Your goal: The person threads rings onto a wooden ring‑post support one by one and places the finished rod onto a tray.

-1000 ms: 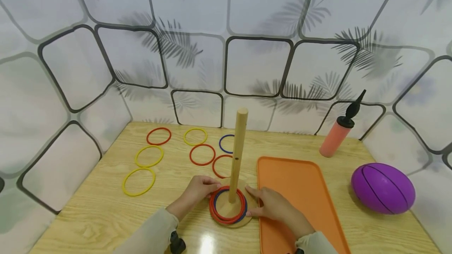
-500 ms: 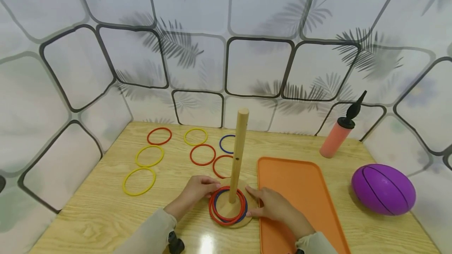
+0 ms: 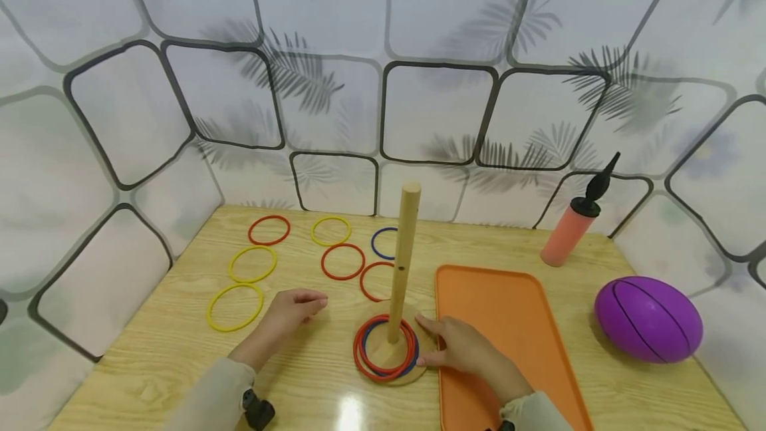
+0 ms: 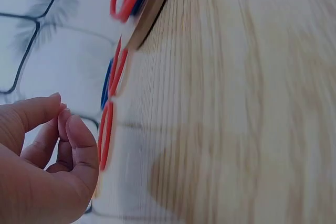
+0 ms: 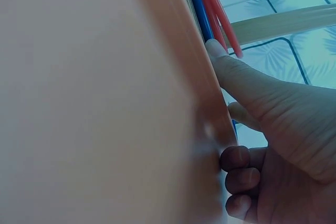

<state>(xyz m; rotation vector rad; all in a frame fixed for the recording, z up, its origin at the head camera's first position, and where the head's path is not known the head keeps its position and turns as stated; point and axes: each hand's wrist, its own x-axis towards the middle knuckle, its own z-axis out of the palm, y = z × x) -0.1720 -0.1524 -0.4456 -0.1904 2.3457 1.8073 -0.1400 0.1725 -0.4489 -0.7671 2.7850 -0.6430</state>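
A wooden peg (image 3: 405, 251) stands upright on a round wooden base (image 3: 426, 343). Red rings (image 3: 385, 378) and a blue ring (image 3: 409, 370) lie loosely around its foot. My right hand (image 3: 469, 351) grips the base's right side, thumb and index finger set apart along it; in the right wrist view the thumb reaches the blue ring's edge while the other fingers curl in. Left of the base, apart from it, my left hand (image 3: 290, 314) hovers over the table with loosely bent fingers. The left wrist view has its fingertips near the thumb, holding nothing.
Loose rings lie behind and left: yellow rings (image 3: 262, 298), red rings (image 3: 343, 279) and a blue one (image 3: 374, 245). An orange tray (image 3: 497, 298) sits under the right forearm. Farther right are a pink hand pump (image 3: 568, 235) and a purple ball (image 3: 649, 320).
My left hand has let go of the rings at the base's left side and moved left, away from them. The right hand, the peg and the loose rings have stayed in place.
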